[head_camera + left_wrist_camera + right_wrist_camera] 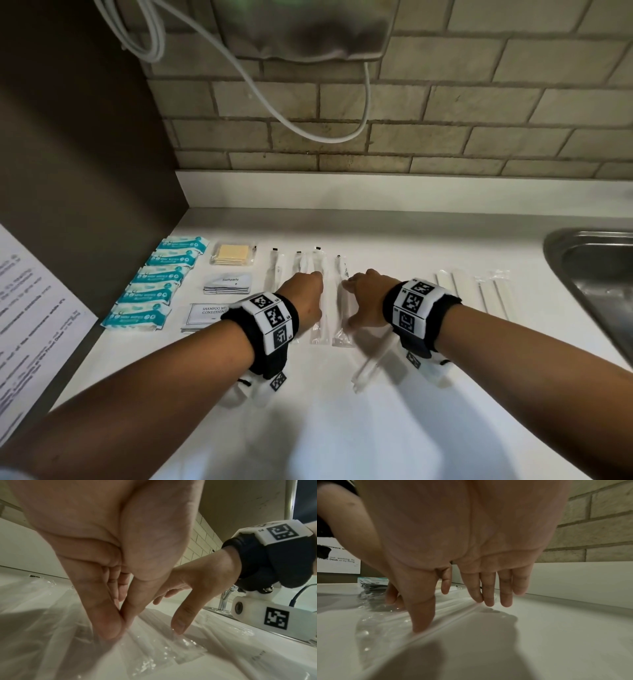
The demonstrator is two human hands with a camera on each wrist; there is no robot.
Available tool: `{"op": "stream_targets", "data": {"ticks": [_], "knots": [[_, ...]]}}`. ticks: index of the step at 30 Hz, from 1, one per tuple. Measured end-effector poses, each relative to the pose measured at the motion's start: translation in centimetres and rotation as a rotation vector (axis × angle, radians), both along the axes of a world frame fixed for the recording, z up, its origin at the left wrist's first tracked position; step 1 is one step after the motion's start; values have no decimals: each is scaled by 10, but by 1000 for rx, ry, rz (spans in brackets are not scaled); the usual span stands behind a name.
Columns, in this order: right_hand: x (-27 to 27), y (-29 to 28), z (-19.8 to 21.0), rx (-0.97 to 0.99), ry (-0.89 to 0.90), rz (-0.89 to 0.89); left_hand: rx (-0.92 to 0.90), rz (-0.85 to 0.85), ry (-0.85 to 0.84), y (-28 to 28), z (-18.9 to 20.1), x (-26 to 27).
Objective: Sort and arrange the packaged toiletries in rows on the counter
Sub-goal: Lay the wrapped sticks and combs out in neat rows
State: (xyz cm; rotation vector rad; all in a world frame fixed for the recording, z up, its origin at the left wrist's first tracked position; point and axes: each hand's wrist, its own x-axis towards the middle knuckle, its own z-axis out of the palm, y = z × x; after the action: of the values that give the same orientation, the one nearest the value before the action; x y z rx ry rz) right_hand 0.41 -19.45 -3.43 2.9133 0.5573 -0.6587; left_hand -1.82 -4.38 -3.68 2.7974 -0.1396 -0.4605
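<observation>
Clear-wrapped toothbrush packets lie side by side on the white counter. My left hand points down on one packet. Its straight thumb and forefinger tips meet and press on the wrapper. Just to the right, my right hand spans the neighbouring packet. That hand's thumb and straight fingertips rest on this wrapper. One more clear packet lies askew under my right wrist.
At the left stand a column of teal wet-wipe packs, soap bars, toothpaste sachets and shampoo sachets. Wrapped white sticks lie to the right, before the steel sink. A white cable hangs on the brick wall.
</observation>
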Motion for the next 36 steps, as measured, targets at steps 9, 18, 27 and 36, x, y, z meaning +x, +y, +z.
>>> {"op": "stream_targets", "data": {"ticks": [9,18,27,36], "knots": [[-21,-9,18,7,-90,-57,-7,-60,-108,5,-1,4],[-74,-25,13,7,24,-131,324,-426,-93,-16,-10,3],[-42,-14,6,64,-18,-66,307,-444,-70,-11,-14,-1],[-14,-24,3,148,-25,-19,331,-407,-39,-11,-11,2]]}}
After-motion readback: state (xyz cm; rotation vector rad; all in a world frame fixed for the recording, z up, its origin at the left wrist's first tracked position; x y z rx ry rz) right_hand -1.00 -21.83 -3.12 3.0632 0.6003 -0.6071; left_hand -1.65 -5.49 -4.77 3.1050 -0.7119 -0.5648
